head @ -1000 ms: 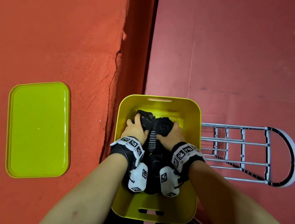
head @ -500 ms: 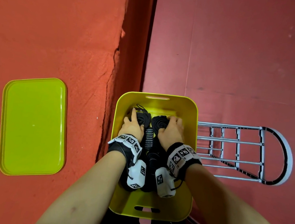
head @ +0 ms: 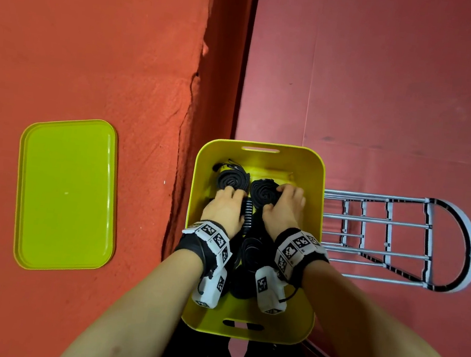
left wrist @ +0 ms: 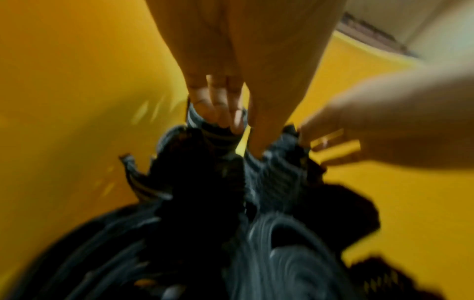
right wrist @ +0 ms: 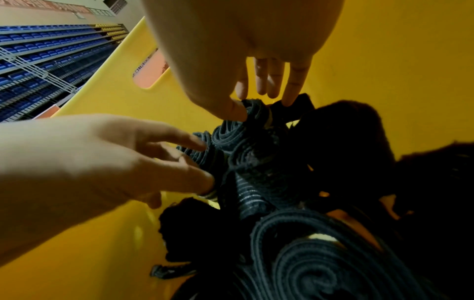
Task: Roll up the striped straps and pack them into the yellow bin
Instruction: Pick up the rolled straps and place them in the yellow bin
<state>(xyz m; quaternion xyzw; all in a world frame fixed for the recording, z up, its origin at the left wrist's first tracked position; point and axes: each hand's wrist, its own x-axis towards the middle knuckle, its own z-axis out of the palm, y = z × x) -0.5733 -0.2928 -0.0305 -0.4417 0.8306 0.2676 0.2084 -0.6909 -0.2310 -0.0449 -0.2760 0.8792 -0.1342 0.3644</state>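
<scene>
Two hands work inside the yellow bin (head: 241,317). My left hand (head: 224,208) has slid back off its strap roll (head: 232,178), fingers now straight, pressing its near edge. My right hand (head: 285,206) has shifted right, curled round the neighbouring roll (head: 264,193). Both rolls sit seated at the far end; packing appears nearly finished.

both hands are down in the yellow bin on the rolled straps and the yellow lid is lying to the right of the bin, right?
Not quite: the head view shows the yellow lid lying left of the yellow bin, not right. Both the left hand and right hand are in the bin on the rolled straps.
</scene>
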